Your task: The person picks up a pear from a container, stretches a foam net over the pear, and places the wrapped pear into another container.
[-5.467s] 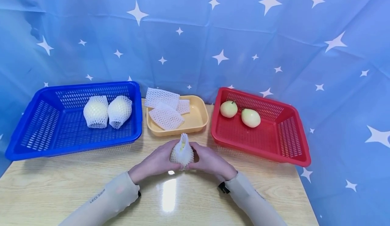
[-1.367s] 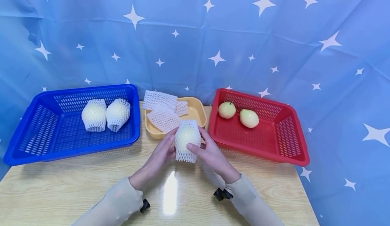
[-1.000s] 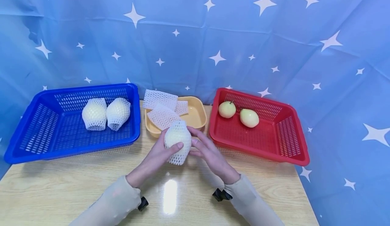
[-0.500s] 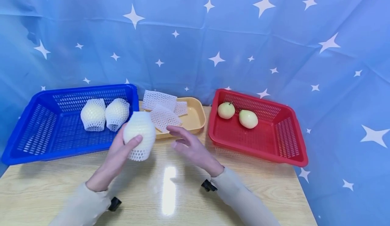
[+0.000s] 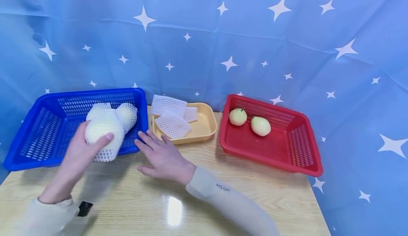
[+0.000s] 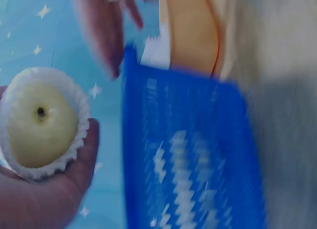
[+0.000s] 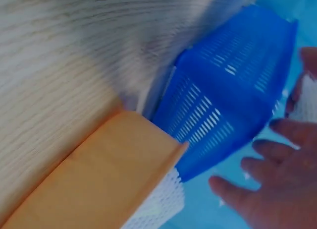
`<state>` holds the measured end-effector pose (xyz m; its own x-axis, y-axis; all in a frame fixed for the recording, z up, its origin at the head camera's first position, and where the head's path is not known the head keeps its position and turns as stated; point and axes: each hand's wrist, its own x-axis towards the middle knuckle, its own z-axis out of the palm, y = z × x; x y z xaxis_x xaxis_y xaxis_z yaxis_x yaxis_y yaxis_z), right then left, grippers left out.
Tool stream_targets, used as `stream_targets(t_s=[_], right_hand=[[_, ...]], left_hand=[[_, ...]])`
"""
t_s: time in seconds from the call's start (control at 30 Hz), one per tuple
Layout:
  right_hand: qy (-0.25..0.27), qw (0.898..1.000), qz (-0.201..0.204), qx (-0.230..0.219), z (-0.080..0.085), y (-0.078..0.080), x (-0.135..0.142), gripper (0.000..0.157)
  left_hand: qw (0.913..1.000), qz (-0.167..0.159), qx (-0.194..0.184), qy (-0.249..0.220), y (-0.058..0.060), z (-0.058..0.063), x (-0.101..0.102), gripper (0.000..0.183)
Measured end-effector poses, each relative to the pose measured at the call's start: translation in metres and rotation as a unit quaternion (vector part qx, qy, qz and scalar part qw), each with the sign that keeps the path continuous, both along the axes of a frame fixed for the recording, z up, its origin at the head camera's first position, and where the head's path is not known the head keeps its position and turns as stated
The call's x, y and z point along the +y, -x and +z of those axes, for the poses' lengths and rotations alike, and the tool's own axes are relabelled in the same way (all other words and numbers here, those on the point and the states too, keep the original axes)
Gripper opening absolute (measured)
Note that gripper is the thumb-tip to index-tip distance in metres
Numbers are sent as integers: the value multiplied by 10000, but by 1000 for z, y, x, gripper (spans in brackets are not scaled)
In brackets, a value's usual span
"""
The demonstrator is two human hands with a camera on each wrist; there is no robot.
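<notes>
My left hand [image 5: 81,149] grips a pear in a white foam net [image 5: 106,131] over the front of the blue basket [image 5: 28,154]. In the left wrist view the bare end of that pear [image 6: 42,125] shows inside the net's ring, with the thumb along its side. Two more netted pears lie in the basket; the right one [image 5: 128,115] shows well, while the left one [image 5: 99,108] is mostly hidden behind the held pear. My right hand [image 5: 164,158] holds nothing; its fingers are spread near the basket's right front corner.
A yellow tray [image 5: 208,122] in the middle carries several flat foam nets [image 5: 172,122]. To the right, a red basket [image 5: 277,149] holds two bare pears [image 5: 260,126]. A blue star-patterned cloth [image 5: 197,45] hangs behind the wooden table [image 5: 255,193].
Both hands turned the netted pear in the middle; then the right hand let go. The left hand carried it left to the blue basket, and the right hand moved left too.
</notes>
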<state>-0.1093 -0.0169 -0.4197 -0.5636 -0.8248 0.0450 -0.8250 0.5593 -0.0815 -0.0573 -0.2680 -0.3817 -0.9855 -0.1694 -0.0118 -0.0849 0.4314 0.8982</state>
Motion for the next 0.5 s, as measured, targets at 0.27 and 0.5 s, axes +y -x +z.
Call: stream_targets(t_s=[0.27, 0.5], right_hand=[[-398, 9977, -170, 527, -3, -4, -7, 83], [-386, 9979, -260, 448, -3, -3, -1, 85]], left_hand=[[9857, -247, -944, 1373, 38, 32, -70, 97], [9401, -580, -1675, 2910, 80, 43, -110, 120]])
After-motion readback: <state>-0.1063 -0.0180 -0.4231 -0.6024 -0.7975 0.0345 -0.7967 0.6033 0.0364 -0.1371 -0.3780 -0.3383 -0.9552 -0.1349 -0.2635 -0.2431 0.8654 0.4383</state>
